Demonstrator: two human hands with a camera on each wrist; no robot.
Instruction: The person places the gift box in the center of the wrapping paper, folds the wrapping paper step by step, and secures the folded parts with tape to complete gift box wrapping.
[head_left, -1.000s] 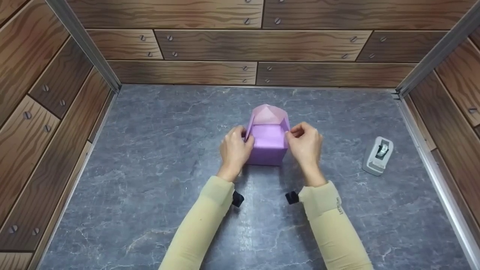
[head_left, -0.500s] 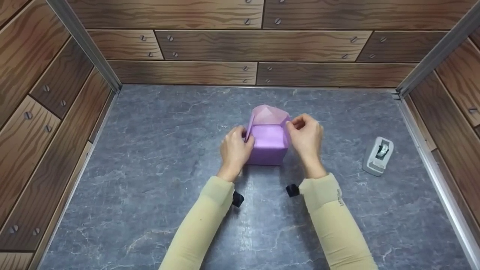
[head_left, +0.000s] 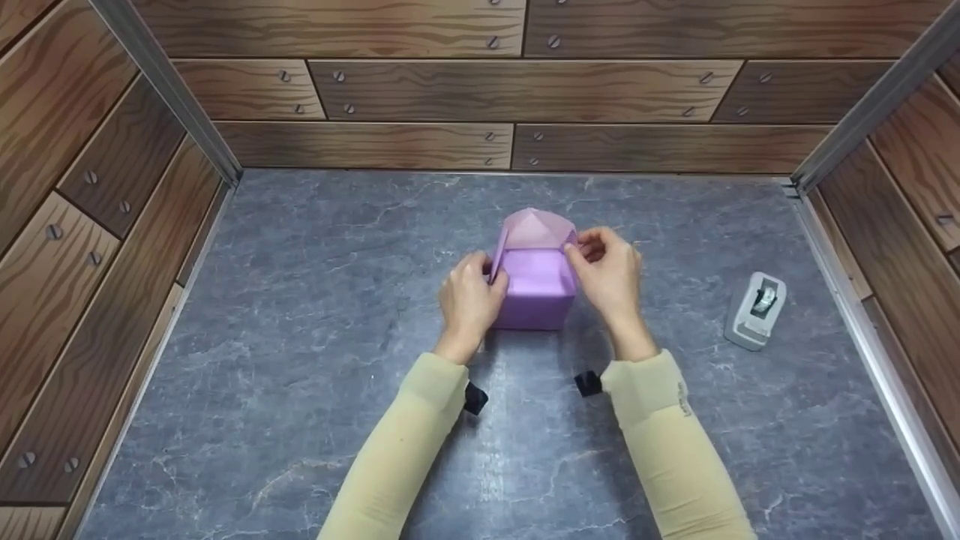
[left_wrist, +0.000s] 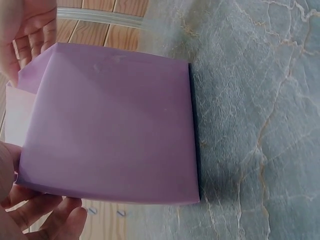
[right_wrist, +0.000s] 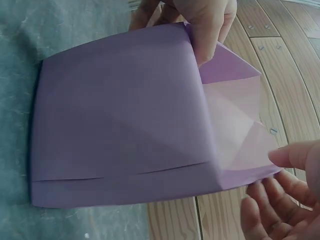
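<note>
A box wrapped in purple paper (head_left: 534, 300) stands on the marbled surface, its top end showing loose paper flaps. The far flap (head_left: 534, 228) stands up, pale on its inner face and creased into a point. My left hand (head_left: 470, 296) grips the left side, thumb over the near top corner and fingers round the outside. At the right side flap, my right hand (head_left: 611, 274) pinches the paper edge between thumb and index finger. In the right wrist view the right hand's thumb (right_wrist: 292, 156) lies on the flap's inner side, and a slit-like paper seam (right_wrist: 170, 168) runs along the box's face.
A grey tape dispenser (head_left: 757, 311) with a roll in it stands to the right of the box. Wood-patterned walls (head_left: 517, 90) close off the back and both sides, with metal rails (head_left: 874, 360) along their edges. Small black wrist cameras (head_left: 589, 383) jut inward from both sleeves.
My right hand has slid farther back along the right flap, then shifted slightly left, and that flap now leans a bit inward. The left hand and the box have stayed in place.
</note>
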